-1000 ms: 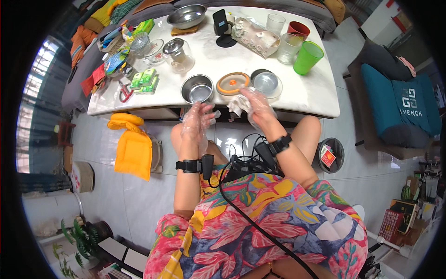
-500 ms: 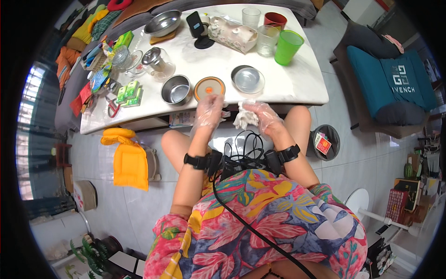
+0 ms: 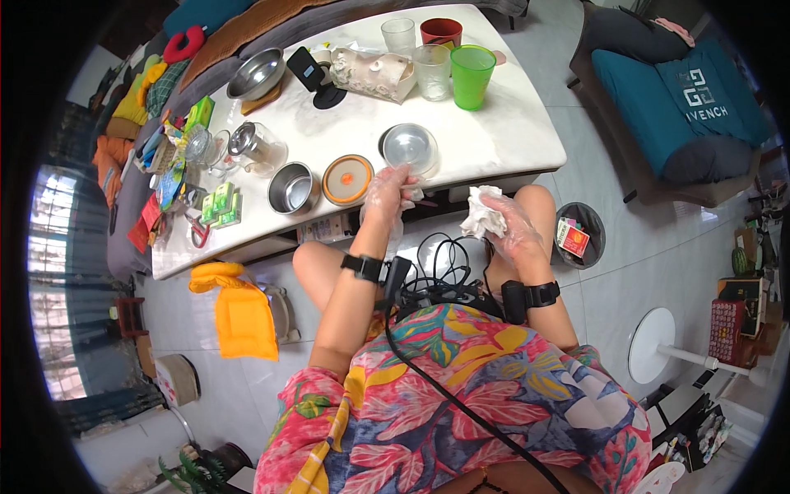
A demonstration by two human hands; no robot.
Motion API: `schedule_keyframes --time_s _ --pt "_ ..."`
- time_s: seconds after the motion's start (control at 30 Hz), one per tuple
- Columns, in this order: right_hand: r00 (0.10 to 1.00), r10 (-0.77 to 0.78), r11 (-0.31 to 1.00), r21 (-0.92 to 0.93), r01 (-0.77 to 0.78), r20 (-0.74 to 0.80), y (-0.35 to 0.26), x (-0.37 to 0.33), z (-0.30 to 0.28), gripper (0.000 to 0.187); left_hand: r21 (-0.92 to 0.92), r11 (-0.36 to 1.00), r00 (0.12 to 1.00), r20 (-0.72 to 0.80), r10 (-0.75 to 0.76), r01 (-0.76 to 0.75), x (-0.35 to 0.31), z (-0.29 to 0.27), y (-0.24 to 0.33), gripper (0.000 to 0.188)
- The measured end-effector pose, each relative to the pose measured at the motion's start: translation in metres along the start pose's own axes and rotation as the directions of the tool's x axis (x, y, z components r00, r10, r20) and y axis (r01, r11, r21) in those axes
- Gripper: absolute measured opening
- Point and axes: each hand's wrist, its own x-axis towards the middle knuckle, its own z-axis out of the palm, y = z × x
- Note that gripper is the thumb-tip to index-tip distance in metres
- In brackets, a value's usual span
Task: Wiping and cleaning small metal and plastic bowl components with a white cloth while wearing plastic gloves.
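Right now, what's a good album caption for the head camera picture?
Gloved right hand holding crumpled tissue, left hand at the edge of a white table, near an orange-rimmed lid.

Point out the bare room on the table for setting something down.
The widest bare patch on the table is the right end, between the green cup, clear dish and right edge. Another lies between the phone stand and the orange-rimmed lid. The left end is crowded with green packets and glassware.
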Motion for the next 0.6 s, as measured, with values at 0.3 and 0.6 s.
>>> schedule_keyframes --time_s 0.3,0.6 --pt "0.993 -0.107 0.986 0.135 0.1 0.048 -0.019 -0.017 -0.006 0.024 0.594 -0.193 0.134 0.461 0.877 -0.781 -0.064 0.007 0.044 0.04" --pt "0.94 -0.089 0.982 0.185 0.028 0.33 -0.019 -0.024 0.007 0.025 0.578 -0.35 0.035 0.55 0.834 -0.737 -0.076 0.014 0.049 0.041"
